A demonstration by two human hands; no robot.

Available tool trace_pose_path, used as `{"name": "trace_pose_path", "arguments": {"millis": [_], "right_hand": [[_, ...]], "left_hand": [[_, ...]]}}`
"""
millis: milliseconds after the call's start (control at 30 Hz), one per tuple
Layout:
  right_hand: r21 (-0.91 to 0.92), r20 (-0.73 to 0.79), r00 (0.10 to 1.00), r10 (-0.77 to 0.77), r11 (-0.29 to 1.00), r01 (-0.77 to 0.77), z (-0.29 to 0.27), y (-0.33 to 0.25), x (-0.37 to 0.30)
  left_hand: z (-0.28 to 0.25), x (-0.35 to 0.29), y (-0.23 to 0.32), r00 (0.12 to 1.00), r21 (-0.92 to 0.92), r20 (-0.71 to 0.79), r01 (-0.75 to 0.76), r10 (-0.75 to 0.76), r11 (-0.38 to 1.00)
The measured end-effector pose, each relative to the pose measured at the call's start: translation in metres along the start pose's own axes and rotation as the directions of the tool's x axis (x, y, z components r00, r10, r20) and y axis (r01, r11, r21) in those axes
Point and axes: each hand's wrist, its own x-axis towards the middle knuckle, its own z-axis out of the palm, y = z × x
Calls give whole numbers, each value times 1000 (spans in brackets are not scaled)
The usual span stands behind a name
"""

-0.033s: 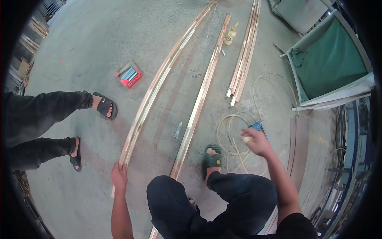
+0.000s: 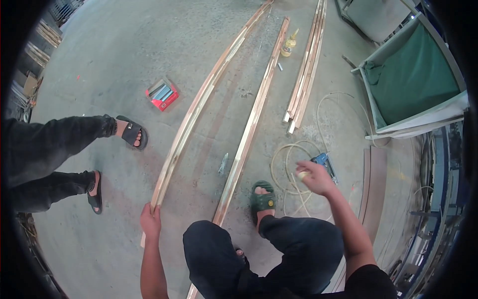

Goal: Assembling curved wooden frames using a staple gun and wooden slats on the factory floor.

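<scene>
My left hand (image 2: 150,219) is closed around the near end of a long, slightly curved bundle of wooden strips (image 2: 174,149) that runs away across the floor. My right hand (image 2: 317,178) hovers over coils of pale air hose (image 2: 289,149), slightly blurred, its fingers apart. A small pale yellow patch shows by its fingertips, and what it is I cannot make out. Just beyond that hand, a blue nail gun (image 2: 322,160) lies on the floor. Between my legs and ahead stretches another long wooden strip (image 2: 249,129), touched by neither hand.
A red box of metal staples or nails (image 2: 163,94) sits left of the curved strips. A yellow bottle (image 2: 288,46) stands between the middle strip and more wooden strips (image 2: 303,74). A person in dark trousers and sandals (image 2: 132,132) stands at left. A green-lined bin (image 2: 413,74) is at right.
My right hand has shifted a little to the left, uncovering more of the blue nail gun. My left hand keeps its grip on the wooden strips.
</scene>
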Motion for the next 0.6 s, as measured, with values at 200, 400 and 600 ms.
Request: {"name": "trace_pose_path", "arguments": {"millis": [200,400,600], "right_hand": [[-106,165,946,-279,948,299,105,-45,94],[-242,329,748,-576,714,657,178,-121,192],[-277,549,409,-729,303,912,286,-177,247]], "left_hand": [[34,3,-45,996,154,-42,-72,79,985],[44,36,-65,998,176,-2,-69,70,982],[47,33,-52,995,91,-58,-80,86,993]]}}
